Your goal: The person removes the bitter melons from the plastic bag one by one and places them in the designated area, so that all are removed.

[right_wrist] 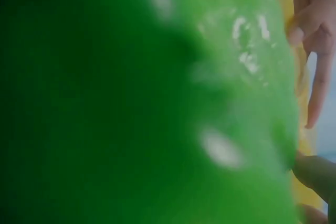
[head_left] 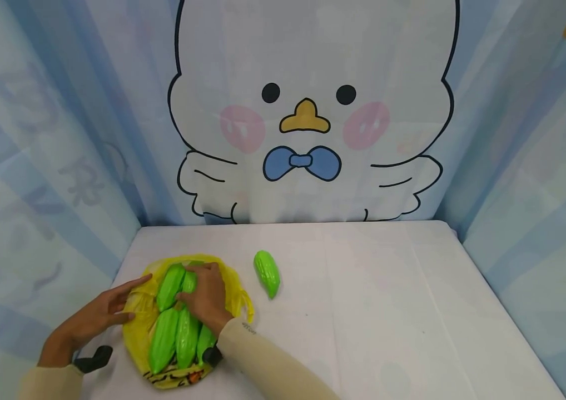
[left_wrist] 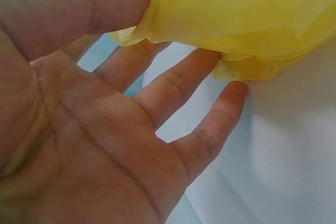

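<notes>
Several glossy green vegetable-shaped pieces point(head_left: 164, 340) lie in an open yellow plastic bag point(head_left: 138, 328) at the left of the table. The right hand point(head_left: 206, 294) reaches over the bag and grips one green piece point(head_left: 189, 282) near the top of the group, thumb at its left side. At the bag's left edge, the left hand point(head_left: 94, 316) touches the plastic with spread fingers; in the left wrist view the yellow plastic point(left_wrist: 241, 14) lies against the fingers of that hand point(left_wrist: 115, 114). A green surface point(right_wrist: 236, 87) fills most of the right wrist view, blurred and very close.
One more green piece point(head_left: 267, 274) lies on the white table point(head_left: 373, 300), right of the bag. Behind the table hangs a curtain point(head_left: 313, 194) with a cartoon bird, and patterned curtains point(head_left: 528, 166) stand at both sides.
</notes>
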Demonstrator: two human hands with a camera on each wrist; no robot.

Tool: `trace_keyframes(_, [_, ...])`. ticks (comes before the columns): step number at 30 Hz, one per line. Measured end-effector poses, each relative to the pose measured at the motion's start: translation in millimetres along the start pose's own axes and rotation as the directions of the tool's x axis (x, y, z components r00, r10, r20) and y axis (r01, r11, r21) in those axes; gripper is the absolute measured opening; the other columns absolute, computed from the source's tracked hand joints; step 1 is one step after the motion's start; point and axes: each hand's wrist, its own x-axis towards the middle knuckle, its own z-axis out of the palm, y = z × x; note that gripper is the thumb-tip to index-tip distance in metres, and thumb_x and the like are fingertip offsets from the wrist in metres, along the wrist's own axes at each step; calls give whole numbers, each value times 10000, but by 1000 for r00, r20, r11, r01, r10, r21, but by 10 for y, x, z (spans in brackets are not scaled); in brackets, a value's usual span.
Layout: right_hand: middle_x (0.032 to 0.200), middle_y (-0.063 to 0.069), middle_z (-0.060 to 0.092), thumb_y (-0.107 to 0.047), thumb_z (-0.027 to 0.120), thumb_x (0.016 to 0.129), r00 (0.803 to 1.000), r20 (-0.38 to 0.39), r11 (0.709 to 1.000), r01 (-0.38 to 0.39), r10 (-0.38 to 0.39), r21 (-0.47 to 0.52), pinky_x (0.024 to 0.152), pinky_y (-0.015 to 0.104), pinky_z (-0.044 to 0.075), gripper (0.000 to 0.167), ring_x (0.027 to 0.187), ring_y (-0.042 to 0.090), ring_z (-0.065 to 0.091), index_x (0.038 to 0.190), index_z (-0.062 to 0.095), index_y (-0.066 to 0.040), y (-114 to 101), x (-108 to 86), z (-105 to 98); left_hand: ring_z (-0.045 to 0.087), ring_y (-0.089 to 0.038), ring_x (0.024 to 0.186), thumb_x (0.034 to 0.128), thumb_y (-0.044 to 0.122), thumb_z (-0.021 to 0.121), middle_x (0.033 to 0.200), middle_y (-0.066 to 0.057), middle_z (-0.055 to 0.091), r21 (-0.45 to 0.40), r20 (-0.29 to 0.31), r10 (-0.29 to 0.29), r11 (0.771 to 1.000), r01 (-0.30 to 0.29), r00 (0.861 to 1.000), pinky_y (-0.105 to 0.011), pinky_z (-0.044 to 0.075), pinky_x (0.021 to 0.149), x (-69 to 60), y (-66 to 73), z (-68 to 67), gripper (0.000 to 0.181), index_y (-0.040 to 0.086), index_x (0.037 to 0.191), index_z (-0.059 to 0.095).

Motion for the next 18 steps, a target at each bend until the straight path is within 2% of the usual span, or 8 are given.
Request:
trace_keyframes(5, [1272,50,599,-219,947,820,1000,-13,1000,-13,13,-25,937,291,567,593,1096,184,651,1371,729,-205,20,10,18,305,307,1260,1098,148,574,1724,-301,171,11,1,17,1000,-17,1000,-771,386,1079,-7,18,15,714,179,1720,224])
trace_keyframes(10, [1264,53,589,-176,942,821,999,-24,1000,-27,27,-2,930,291,569,593,1085,185,642,1373,728,-203,34,17,35,331,291,1258,1099,152,576,1734,-257,174,-12,9,8,1000,-8,1000,-780,375,1079,-5,36,25,716,177,1720,221])
trace_keyframes(13, [1268,57,587,-166,933,831,999,-27,1000,-22,22,-1,954,291,557,589,1111,189,632,1381,726,-206,51,28,48,334,290,1257,1098,154,576,1734,-231,187,-1,7,3,1000,-3,1000,-739,405,1083,-1,38,26,716,176,1720,222])
trace_keyframes(18, [1241,62,593,-157,924,840,1000,-28,999,1,0,32,968,299,539,563,1106,192,616,1369,735,-182,77,41,42,334,293,1248,1092,151,585,1729,-294,171,4,0,1,1000,-1,1000,-722,429,1071,-9,30,17,723,164,1718,224])
